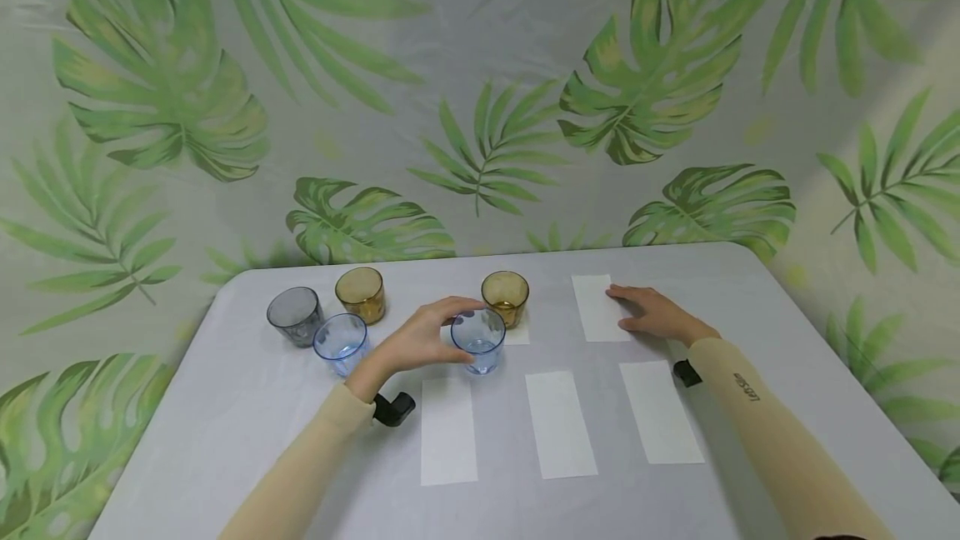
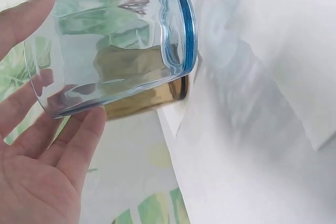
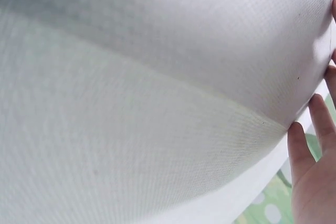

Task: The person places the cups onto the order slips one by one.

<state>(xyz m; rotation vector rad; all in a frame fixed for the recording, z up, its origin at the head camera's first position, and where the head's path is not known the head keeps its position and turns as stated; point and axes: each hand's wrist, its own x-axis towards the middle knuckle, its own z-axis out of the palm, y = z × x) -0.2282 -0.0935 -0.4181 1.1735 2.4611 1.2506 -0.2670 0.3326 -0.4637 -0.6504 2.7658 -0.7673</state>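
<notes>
My left hand (image 1: 420, 338) grips a clear blue glass tumbler (image 1: 480, 344) near its rim, thumb on one side and fingers on the other. In the left wrist view the tumbler's thick blue base (image 2: 186, 30) is close over the white cloth. Just behind it, an amber tumbler (image 1: 506, 290) stands on a white paper sheet (image 1: 519, 333), which is partly hidden. My right hand (image 1: 660, 313) rests at the right edge of another white sheet (image 1: 596, 311), fingers extended. In the right wrist view its fingertips (image 3: 296, 129) touch a white surface by a sheet corner.
At the left stand a grey tumbler (image 1: 295, 315), a second amber tumbler (image 1: 362, 294) and a second blue tumbler (image 1: 341, 344). Nearer the front lie three white sheets: left (image 1: 448, 440), middle (image 1: 561, 427) and right (image 1: 662, 415). A leaf-patterned backdrop (image 1: 480, 107) rises behind the table.
</notes>
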